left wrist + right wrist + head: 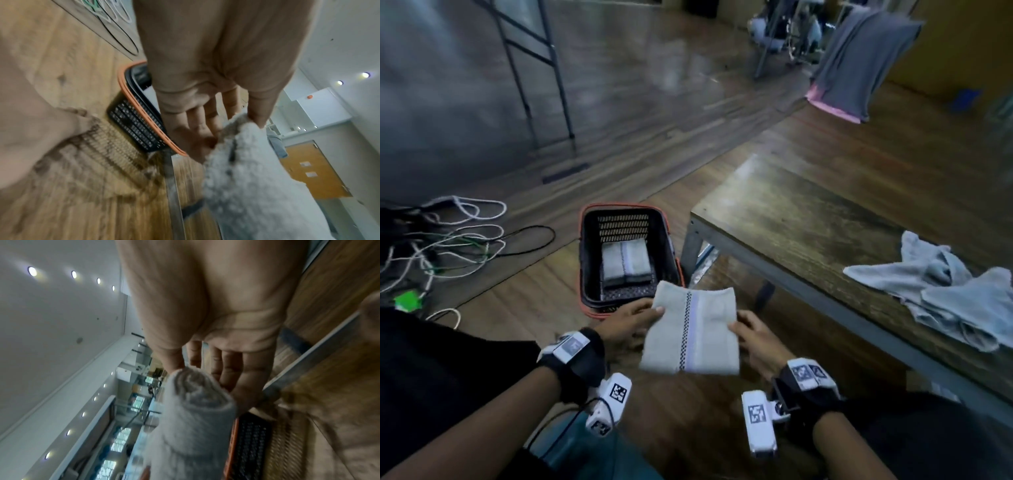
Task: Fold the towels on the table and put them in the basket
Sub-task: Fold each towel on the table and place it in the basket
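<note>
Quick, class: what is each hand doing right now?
Left hand: grips the folded towel by its left edge.
Right hand: grips the same towel's right edge.

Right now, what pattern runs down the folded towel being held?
A dark checkered stripe on the folded towel; the head view shows it best.

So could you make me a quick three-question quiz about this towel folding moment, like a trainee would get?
1. True or false: the basket on the floor already holds folded towels.
2. What holds the folded towel in the air?
A. the left hand alone
B. both the left hand and the right hand
C. nothing; it lies on the table
3. Fill in: the unfolded towels still lie on the ____.

Key: 1 true; 2 B; 3 table.
</note>
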{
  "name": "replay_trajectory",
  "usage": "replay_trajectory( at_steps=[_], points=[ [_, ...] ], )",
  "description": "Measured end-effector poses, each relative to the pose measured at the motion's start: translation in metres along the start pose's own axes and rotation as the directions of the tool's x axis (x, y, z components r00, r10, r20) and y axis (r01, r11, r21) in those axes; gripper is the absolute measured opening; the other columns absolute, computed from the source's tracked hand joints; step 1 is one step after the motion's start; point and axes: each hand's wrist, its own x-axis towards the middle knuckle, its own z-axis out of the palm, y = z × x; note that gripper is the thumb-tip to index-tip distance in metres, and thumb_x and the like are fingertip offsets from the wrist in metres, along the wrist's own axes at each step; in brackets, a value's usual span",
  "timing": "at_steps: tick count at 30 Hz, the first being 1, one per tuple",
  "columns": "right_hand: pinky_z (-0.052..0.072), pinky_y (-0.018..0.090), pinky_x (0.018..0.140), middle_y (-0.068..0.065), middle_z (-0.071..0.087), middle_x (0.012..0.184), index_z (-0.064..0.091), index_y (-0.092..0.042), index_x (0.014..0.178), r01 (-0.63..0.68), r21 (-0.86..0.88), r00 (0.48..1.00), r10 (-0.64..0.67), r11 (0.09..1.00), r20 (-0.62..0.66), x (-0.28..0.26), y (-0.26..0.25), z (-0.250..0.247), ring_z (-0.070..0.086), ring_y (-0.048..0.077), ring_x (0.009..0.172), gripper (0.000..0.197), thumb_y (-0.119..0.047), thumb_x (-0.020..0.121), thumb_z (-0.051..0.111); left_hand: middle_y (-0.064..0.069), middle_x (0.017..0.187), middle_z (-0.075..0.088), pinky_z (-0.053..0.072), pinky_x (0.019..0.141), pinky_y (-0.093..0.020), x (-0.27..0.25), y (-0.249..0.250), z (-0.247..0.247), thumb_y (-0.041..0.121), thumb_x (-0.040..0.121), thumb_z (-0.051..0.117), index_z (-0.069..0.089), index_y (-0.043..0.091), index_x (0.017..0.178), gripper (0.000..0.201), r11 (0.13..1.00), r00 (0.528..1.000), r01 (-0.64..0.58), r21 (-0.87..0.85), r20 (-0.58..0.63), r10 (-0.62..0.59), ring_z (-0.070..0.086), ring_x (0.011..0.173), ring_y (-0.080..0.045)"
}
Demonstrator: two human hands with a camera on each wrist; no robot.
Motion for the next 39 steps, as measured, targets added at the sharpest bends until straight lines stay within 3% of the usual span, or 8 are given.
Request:
replay_trajectory(
  at_steps=[3, 6, 9, 14, 18, 25, 30, 39],
  points=[
    [0.054, 0.038, 0.075, 0.006, 0.067, 0.110, 0.053, -0.027, 0.113, -0.004, -0.074, 0.998, 0.008, 0.997, 0.058, 0.016, 0.010, 0.027, 0.066, 0.024, 0.098, 0.022, -0.023, 0.091, 0.056, 0.007, 0.066, 0.064, 0.038, 0.044, -0.016, -0.014, -0.007, -0.023, 0.023, 0.093, 0.055, 0.055, 0.006, 0.116, 0.028, 1.000, 0.996, 0.011, 0.018, -0.086, -0.010, 0.054, 0.049, -0.006],
    [0.053, 0.044, 0.086, 0.007, 0.069, 0.108, 0.057, -0.023, 0.107, 0.012, -0.167, 0.997, 0.001, 0.986, 0.076, 0.047, 0.011, 0.051, 0.065, 0.024, 0.099, 0.018, -0.022, 0.089, 0.059, -0.011, 0.096, 0.060, 0.039, 0.069, -0.030, -0.017, -0.012, -0.049, 0.024, 0.093, 0.055, 0.055, 0.010, 0.118, 0.028, 0.998, 0.985, 0.058, 0.026, -0.164, -0.053, 0.052, 0.085, -0.023],
    [0.049, 0.049, 0.091, 0.013, 0.068, 0.107, 0.061, -0.017, 0.103, 0.010, -0.206, 0.993, 0.014, 0.978, 0.114, 0.087, -0.001, 0.078, 0.064, 0.029, 0.099, 0.016, -0.023, 0.088, 0.060, -0.015, 0.101, 0.050, 0.039, 0.068, -0.032, -0.012, -0.017, -0.074, 0.021, 0.094, 0.053, 0.055, 0.008, 0.119, 0.028, 0.994, 0.972, 0.105, -0.023, -0.209, -0.107, 0.044, 0.091, -0.026],
    [0.050, 0.029, 0.068, 0.004, 0.066, 0.093, 0.059, -0.013, 0.105, 0.080, -0.350, 0.977, -0.005, 0.933, 0.212, 0.172, -0.042, 0.114, 0.061, 0.017, 0.080, 0.016, -0.021, 0.091, 0.057, -0.015, 0.106, 0.060, 0.050, 0.083, -0.039, 0.038, -0.011, -0.119, 0.015, 0.095, 0.050, 0.054, 0.004, 0.120, 0.027, 0.991, 0.932, 0.132, -0.011, -0.340, -0.128, 0.057, 0.093, -0.024],
    [0.051, 0.033, 0.070, 0.000, 0.062, 0.085, 0.058, -0.017, 0.095, 0.073, -0.416, 0.981, 0.010, 0.906, 0.194, 0.260, -0.075, 0.131, 0.060, 0.017, 0.077, 0.008, -0.014, 0.092, 0.052, -0.008, 0.079, 0.055, 0.045, 0.053, -0.020, 0.119, 0.013, -0.156, -0.001, 0.092, 0.042, 0.054, 0.000, 0.119, 0.030, 0.989, 0.890, 0.148, -0.008, -0.434, -0.137, 0.052, 0.064, -0.015],
    [0.043, 0.029, 0.054, 0.009, 0.059, 0.079, 0.060, -0.010, 0.092, 0.026, -0.566, 0.994, 0.040, 0.824, 0.104, 0.399, -0.065, 0.165, 0.054, 0.021, 0.063, 0.017, -0.013, 0.083, 0.047, -0.020, 0.098, 0.064, 0.047, 0.074, -0.037, 0.270, -0.006, -0.208, 0.004, 0.084, 0.046, 0.064, 0.000, 0.101, 0.025, 0.929, 0.789, 0.305, 0.209, -0.601, -0.124, 0.062, 0.095, -0.036],
    [0.038, 0.027, 0.073, 0.012, 0.062, 0.104, 0.057, -0.007, 0.113, 0.031, -0.540, 1.000, -0.028, 0.841, 0.014, 0.467, -0.052, 0.189, 0.055, 0.025, 0.089, 0.031, -0.014, 0.086, 0.045, -0.016, 0.117, 0.063, 0.045, 0.088, -0.033, 0.339, -0.018, -0.234, 0.005, 0.083, 0.050, 0.058, 0.002, 0.117, 0.035, 0.908, 0.699, 0.352, 0.227, -0.709, -0.093, 0.058, 0.109, -0.032],
    [0.034, 0.023, 0.073, 0.012, 0.062, 0.115, 0.054, -0.009, 0.120, 0.025, -0.517, 0.998, -0.053, 0.856, -0.041, 0.497, -0.040, 0.197, 0.049, 0.020, 0.085, 0.034, -0.010, 0.087, 0.044, -0.015, 0.121, 0.060, 0.037, 0.079, -0.024, 0.372, -0.043, -0.240, 0.000, 0.085, 0.048, 0.051, 0.006, 0.123, 0.038, 0.910, 0.627, 0.365, 0.195, -0.774, -0.085, 0.055, 0.112, -0.030]
  ],
)
